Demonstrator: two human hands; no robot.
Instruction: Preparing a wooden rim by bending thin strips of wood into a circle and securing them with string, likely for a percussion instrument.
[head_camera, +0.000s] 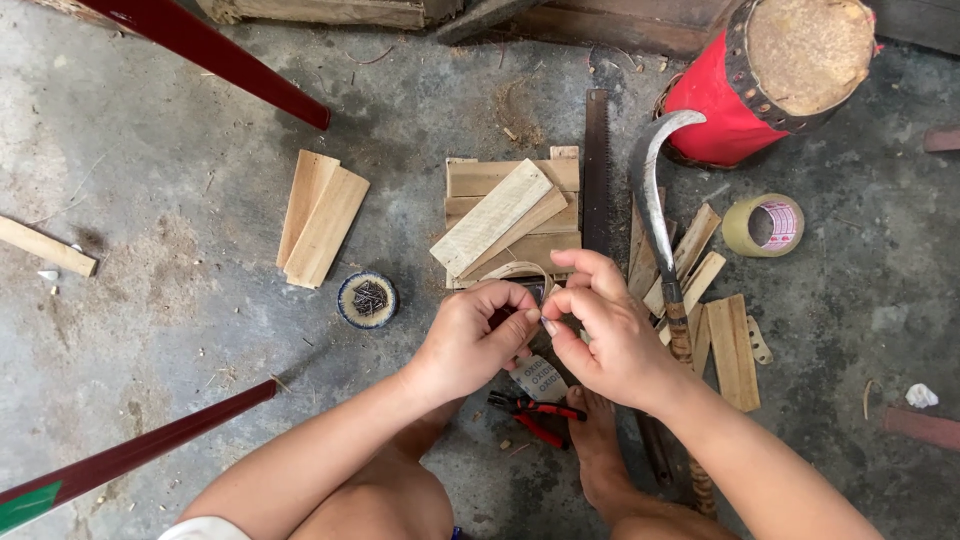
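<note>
From the head camera, my left hand (470, 340) and right hand (605, 330) meet over the concrete floor (180, 300), fingertips pressed together in a grip pinching a thin curled pale strip (515, 270) that arcs up between them; a small dark piece sits inside that grip, too hidden to tell what it is. Just below my grip hangs a grey sheet of sandpaper (540, 378), and under it lie red-handled pliers (535, 415) beside my bare foot (598, 440). Left of my grip stands a small round blue-rimmed tin (367, 300) filled with dark nails. Just beyond my grip lies a stack of pale wooden slats (510, 215). Right of my grip lie a curved steel sickle (655, 200) and, farther off, a roll of tan tape (763, 225).
</note>
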